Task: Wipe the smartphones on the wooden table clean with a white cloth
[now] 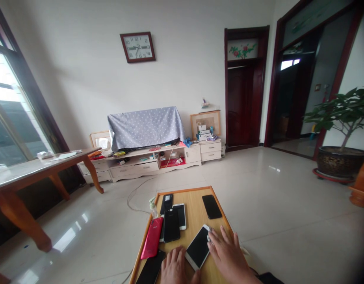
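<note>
A white phone with a dark screen [197, 247] lies tilted on the small wooden table between my hands. My right hand [227, 254] rests at its right edge, fingers stretched and spread. A small pale thing [209, 234] shows by those fingertips; I cannot make out what it is. Near the phone's lower left corner lies my left hand [173, 265], fingers extended over the tabletop, thumb apart and partly cut off by the frame. Beside it is a black phone [151, 268]. A red phone [152, 238] lies further left, next to another black phone [171, 225] overlapping a white one [182, 217].
The small table's raised wooden rim [184, 189] surrounds the phones. A pump bottle [153, 208] stands at its left edge, and a black phone [212, 206] lies far right. Beyond are a white TV cabinet [134, 170], a larger table [90, 152] and a potted plant [341, 161].
</note>
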A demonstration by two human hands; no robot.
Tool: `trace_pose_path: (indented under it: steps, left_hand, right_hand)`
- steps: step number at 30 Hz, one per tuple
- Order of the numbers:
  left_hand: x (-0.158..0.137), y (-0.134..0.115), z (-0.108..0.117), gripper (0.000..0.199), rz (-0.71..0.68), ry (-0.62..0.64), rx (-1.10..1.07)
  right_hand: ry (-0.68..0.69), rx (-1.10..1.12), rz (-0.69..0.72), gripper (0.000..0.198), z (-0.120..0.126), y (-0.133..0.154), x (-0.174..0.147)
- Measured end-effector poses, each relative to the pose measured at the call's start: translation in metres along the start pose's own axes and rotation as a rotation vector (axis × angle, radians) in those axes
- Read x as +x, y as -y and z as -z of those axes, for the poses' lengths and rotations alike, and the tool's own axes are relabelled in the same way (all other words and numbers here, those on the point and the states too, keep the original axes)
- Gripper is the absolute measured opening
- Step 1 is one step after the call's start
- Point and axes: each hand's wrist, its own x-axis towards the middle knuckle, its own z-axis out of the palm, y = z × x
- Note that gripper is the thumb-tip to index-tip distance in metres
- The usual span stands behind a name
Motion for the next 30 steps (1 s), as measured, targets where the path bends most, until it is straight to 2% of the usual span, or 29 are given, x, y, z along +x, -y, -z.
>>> trace_pose_path:
  steps: [2,5,7,12,14,16,20,22,24,28,30]
  left_hand:
    - [0.002,0.002,-0.003,0.077,0.000,0.003,0.004]
    - [0.004,0.005,-0.007,0.078,0.010,0.011,0.011]
    - [0.005,0.005,-0.008,0.079,0.011,0.017,0.011]
    - [0.003,0.002,-0.005,0.079,0.016,0.019,0.020]
    - [0.003,0.001,-0.004,0.079,0.019,0.026,0.020]
    - [0.003,0.000,-0.003,0.079,0.018,0.030,0.016]
    - [0.004,0.002,-0.004,0.080,0.017,0.023,0.009]
    - [0.004,0.002,-0.005,0.079,0.015,0.023,0.009]
    - [0.004,0.002,-0.006,0.079,0.012,0.018,0.014]
    - [0.005,0.001,-0.007,0.078,0.011,-0.009,0.018]
    - [0.004,0.001,-0.007,0.078,0.009,-0.005,0.012]
  right_hand:
    - [0.048,0.048,0.063,0.048,-0.005,0.007,-0.007]
    - [0.188,0.133,0.171,0.044,-0.014,0.022,-0.021]
    - [0.228,0.147,0.191,0.042,-0.015,0.026,-0.024]
    - [0.032,0.044,0.046,0.047,-0.008,0.007,-0.010]
    - [-0.004,0.010,0.014,0.049,-0.010,0.000,-0.006]
    - [-0.009,0.000,0.063,0.050,-0.016,-0.002,-0.007]
    - [0.055,0.026,0.271,0.051,-0.029,0.006,-0.021]
    - [0.073,0.038,0.312,0.049,-0.029,0.007,-0.024]
    - [0.035,0.031,0.262,0.048,-0.025,0.002,-0.020]
    - [-0.057,-0.023,0.054,0.047,-0.016,-0.011,-0.004]
    - [-0.067,-0.040,0.017,0.048,-0.015,-0.013,-0.002]
